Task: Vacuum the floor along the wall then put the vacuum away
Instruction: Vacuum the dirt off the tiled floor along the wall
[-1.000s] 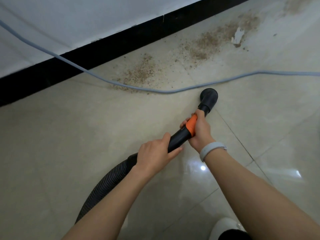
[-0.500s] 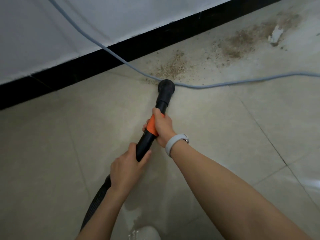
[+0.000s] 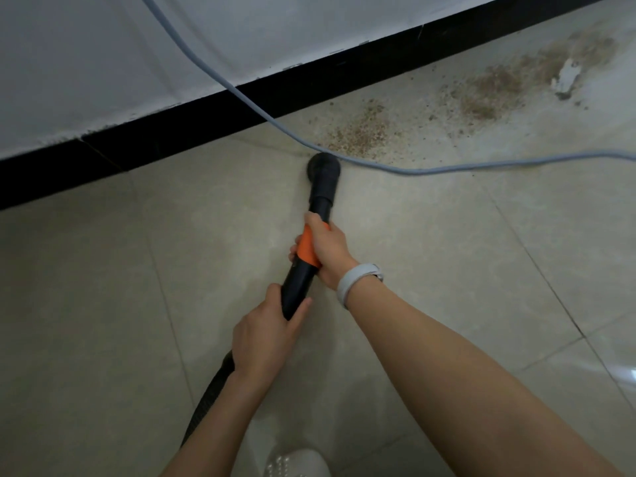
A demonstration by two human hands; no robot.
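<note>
Vacuum wand (image 3: 298, 287) gripped between left hand (image 3: 263, 342) and right hand (image 3: 328, 251)

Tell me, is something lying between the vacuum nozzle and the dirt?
Yes. The grey cord lies across the floor right past the nozzle, between it and the dirt by the wall.

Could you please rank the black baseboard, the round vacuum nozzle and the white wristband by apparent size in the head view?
1. black baseboard
2. round vacuum nozzle and white wristband: look alike, and the band is nearer, so unranked.
</note>
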